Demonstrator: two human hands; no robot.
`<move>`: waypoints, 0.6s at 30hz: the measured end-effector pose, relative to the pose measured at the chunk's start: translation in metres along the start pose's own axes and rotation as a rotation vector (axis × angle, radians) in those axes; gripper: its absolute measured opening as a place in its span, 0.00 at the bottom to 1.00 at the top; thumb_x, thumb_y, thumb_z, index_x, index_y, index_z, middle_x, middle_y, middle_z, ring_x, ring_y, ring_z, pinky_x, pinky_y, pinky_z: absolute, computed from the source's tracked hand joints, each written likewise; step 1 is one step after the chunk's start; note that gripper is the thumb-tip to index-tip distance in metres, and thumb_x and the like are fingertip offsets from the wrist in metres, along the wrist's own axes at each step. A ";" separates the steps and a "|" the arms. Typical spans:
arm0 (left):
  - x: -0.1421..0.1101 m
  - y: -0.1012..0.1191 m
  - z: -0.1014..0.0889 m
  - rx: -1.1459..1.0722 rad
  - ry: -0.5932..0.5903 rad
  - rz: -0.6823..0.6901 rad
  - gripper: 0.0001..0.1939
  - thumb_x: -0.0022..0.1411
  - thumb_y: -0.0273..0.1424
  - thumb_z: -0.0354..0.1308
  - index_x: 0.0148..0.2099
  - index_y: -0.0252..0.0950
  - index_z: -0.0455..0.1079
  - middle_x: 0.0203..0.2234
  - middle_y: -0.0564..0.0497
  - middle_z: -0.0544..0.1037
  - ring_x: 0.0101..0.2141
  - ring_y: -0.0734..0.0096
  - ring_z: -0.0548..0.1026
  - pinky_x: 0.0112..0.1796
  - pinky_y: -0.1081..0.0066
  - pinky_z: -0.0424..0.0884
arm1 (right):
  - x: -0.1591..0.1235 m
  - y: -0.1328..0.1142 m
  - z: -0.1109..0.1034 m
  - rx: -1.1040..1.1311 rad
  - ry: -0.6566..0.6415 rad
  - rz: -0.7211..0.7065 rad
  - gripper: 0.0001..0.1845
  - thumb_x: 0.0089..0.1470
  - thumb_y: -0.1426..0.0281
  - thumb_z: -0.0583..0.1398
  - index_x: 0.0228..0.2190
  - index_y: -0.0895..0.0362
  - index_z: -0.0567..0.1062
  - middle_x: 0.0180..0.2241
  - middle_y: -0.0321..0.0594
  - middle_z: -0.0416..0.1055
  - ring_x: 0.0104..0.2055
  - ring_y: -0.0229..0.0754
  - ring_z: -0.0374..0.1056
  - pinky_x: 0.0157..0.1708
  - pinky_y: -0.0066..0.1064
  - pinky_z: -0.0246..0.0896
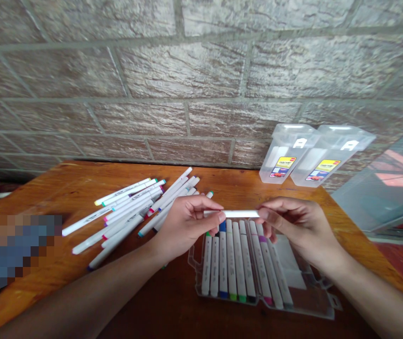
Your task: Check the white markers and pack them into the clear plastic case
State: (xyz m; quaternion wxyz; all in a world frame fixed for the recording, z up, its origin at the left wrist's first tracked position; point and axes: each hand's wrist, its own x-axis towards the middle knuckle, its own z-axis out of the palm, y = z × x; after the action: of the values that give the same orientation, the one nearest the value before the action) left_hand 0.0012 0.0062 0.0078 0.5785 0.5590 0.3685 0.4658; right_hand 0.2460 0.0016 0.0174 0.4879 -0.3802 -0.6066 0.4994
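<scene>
A white marker (241,213) lies level between my two hands, above the far edge of an open clear plastic case (314,308). My left hand (187,221) pinches its left end, thumb against fingers. At the other end, my right hand (298,226) grips it the same way. Below, several white markers (232,263) with coloured ends stand side by side in the case. The right part of the case holds a pale sheet (293,263) and bare plastic. To the left of my left hand is a loose pile of white markers (131,212).
Two clear upright containers (282,155) with yellow and blue labels stand at the back right of the wooden table (229,181). A stone-block wall (187,75) rises behind. A blurred-out dark object (18,254) is at the left edge.
</scene>
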 end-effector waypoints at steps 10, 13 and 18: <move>-0.008 -0.004 0.012 -0.008 -0.019 -0.040 0.08 0.55 0.31 0.73 0.36 0.32 0.80 0.23 0.52 0.80 0.21 0.75 0.76 0.24 0.77 0.71 | -0.010 0.009 0.005 -0.419 -0.026 -0.214 0.05 0.55 0.67 0.72 0.35 0.53 0.87 0.30 0.40 0.85 0.25 0.41 0.78 0.25 0.26 0.73; -0.013 -0.005 0.016 0.014 -0.035 -0.007 0.06 0.56 0.29 0.72 0.36 0.33 0.81 0.23 0.51 0.81 0.22 0.74 0.76 0.24 0.76 0.71 | -0.012 0.008 0.007 -0.512 -0.064 -0.283 0.05 0.55 0.67 0.72 0.36 0.53 0.86 0.31 0.40 0.85 0.26 0.42 0.79 0.25 0.28 0.73; -0.020 -0.011 0.020 0.049 -0.081 0.056 0.05 0.58 0.28 0.70 0.39 0.34 0.82 0.31 0.47 0.85 0.30 0.69 0.80 0.32 0.73 0.74 | -0.014 0.004 0.010 -0.573 -0.091 -0.400 0.06 0.54 0.68 0.73 0.34 0.53 0.84 0.29 0.40 0.84 0.26 0.43 0.78 0.25 0.30 0.71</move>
State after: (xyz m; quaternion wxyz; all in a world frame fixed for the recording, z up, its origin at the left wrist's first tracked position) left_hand 0.0155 -0.0184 -0.0026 0.5658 0.6014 0.3404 0.4498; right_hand 0.2390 -0.0133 0.0101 0.4221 -0.3530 -0.8056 0.2198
